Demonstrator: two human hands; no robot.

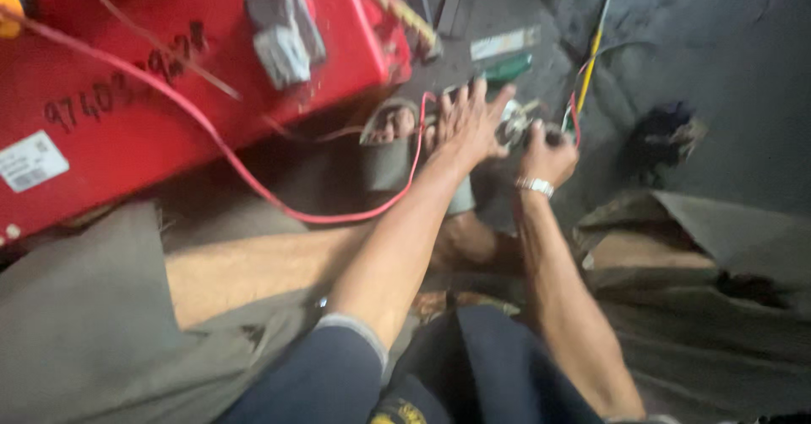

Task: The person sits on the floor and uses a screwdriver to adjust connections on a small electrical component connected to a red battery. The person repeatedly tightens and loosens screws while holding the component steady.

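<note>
Mid-step, by the look of it: the person is working a small part (517,125) on the floor, with both hands reaching to about 1 o'clock from the lap.

Left hand (467,124): fingers spread wide and flat, palm down, gripping nothing. It hovers over or presses just beside the part, at the part's 9 o'clock; contact cannot be told through the motion blur.

Right hand (547,159): fingers curled together around the part's right end, at its 4 o'clock. It looks clamped on the part, with the watch (535,187) at the wrist below.

The part sits between the two hands (greyish metal, too blurred to name). Thin wires (577,103), red, yellow and green, rise from it towards 12 o'clock.

A red cable (253,183) runs from the red case (152,95) at 10 o'clock, loops low and climbs to the left hand's edge. A sandalled foot (393,137) rests just left of that hand. A green tool (507,69) lies on the floor at 12 o'clock from the hands, near but apart.

Judgement: a hold-and-steady stage, with the right hand gripping and the left bracing. The next move calls for the left fingers to close on the part or a wire without snagging the red cable beside them.
</note>
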